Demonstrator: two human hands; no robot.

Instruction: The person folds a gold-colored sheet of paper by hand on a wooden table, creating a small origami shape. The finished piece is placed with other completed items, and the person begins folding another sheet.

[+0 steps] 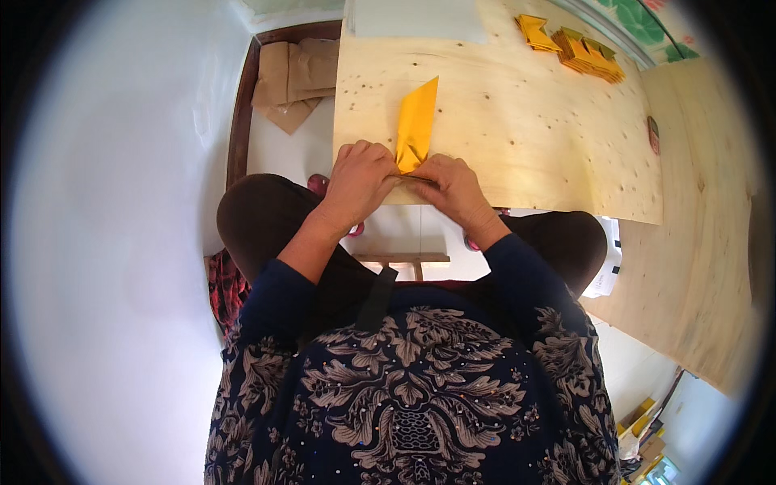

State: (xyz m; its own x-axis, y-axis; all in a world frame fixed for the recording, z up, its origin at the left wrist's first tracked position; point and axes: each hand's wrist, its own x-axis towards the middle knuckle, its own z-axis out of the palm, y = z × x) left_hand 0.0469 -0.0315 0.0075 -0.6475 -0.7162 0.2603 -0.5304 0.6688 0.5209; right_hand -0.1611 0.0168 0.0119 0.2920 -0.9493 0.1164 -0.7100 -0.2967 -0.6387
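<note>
A strip of folded yellow paper (417,121) lies near the front edge of the wooden table, its slanted tip pointing away from me. Creases show at its near end, where both hands meet. My left hand (364,174) pinches that end from the left, fingers curled. From the right, my right hand (447,184) grips the same end with thumb and fingers closed. Between the hands a thin darker edge of the paper sticks out; the fingertips hide part of the fold.
Stacks of folded yellow paper pieces (588,55) rest at the table's (517,153) far right. A pale sheet (416,18) covers the far left. Near the right edge lies a small red object (653,136). Brown paper (297,77) sits on the floor left of the table.
</note>
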